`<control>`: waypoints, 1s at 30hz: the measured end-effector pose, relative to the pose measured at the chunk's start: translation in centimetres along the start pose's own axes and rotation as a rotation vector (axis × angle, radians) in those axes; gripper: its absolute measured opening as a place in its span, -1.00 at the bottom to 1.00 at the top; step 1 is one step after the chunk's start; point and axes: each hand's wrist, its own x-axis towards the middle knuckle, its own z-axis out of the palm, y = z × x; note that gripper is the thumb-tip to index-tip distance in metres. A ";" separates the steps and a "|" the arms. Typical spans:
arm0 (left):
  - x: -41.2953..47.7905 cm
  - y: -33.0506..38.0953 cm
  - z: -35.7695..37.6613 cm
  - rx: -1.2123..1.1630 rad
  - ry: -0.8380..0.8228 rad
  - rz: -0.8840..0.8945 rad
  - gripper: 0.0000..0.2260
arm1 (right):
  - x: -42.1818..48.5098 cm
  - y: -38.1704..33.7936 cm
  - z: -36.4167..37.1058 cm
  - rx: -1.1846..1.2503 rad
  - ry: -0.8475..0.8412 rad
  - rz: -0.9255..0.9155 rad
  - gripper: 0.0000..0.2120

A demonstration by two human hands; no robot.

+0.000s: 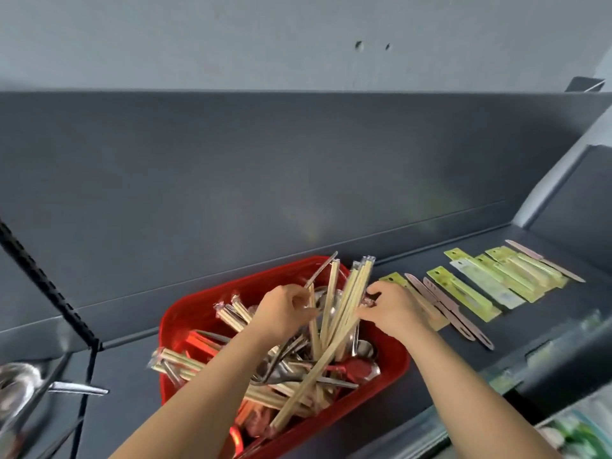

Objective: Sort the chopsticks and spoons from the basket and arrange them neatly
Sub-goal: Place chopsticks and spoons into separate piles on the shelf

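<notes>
hands (286, 311) on slim chopsticks (346, 293) (pale wood)

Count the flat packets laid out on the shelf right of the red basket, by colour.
Yellow-green flat packets: at least 5, some overlapping
Pinkish-brown slim packets: at least 3
Pale whitish flat packet: 1
Total: at least 9
</notes>
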 end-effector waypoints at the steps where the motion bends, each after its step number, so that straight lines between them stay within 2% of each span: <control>1: 0.6 0.3 0.7 -0.001 -0.014 -0.018 -0.63 | 0.7 0.3 0.0 0.022 -0.031 0.003 -0.48; 4: 1.9 0.9 2.5 0.078 -0.068 -0.097 -0.55 | 2.3 1.3 -0.2 0.168 -0.062 0.024 -0.69; 6: 2.4 1.2 3.2 0.120 -0.097 -0.141 -0.62 | 2.9 1.9 -0.2 0.269 -0.045 0.032 -0.91; 9: 3.0 1.2 3.8 0.052 -0.117 -0.174 -0.80 | 3.4 2.5 -0.2 0.378 -0.051 0.049 -0.91; 11: 3.1 1.1 4.0 -0.051 -0.099 -0.219 -0.80 | 3.4 2.6 -0.4 0.423 -0.093 0.038 -0.88; 14: 2.9 0.9 3.7 -0.135 0.044 -0.257 -0.72 | 3.3 2.6 -0.3 0.356 -0.147 -0.026 -0.74; 16: 2.7 0.8 3.5 -0.268 0.098 -0.273 -0.66 | 3.6 2.6 0.0 0.319 -0.142 -0.047 -0.79; 18: 2.7 0.9 3.1 -0.436 0.081 -0.308 -0.76 | 4.0 2.8 0.2 0.322 -0.146 -0.058 -0.90; 20: 2.7 1.1 2.7 -0.421 0.033 -0.307 -0.85 | 4.3 2.9 0.1 0.330 -0.164 -0.075 -0.94; 24: 2.7 1.9 3.0 -0.284 -0.094 -0.272 -0.67 | 5.3 2.6 -0.2 0.489 -0.038 -0.066 -0.93; 27: 3.0 2.3 3.9 -0.247 -0.113 -0.242 -0.82 | 6.4 2.0 -0.6 0.583 0.062 -0.037 -0.95; 30: 3.0 2.1 4.3 -0.257 -0.130 -0.223 -0.87 | 6.9 1.6 -0.3 0.608 -0.015 -0.002 -0.89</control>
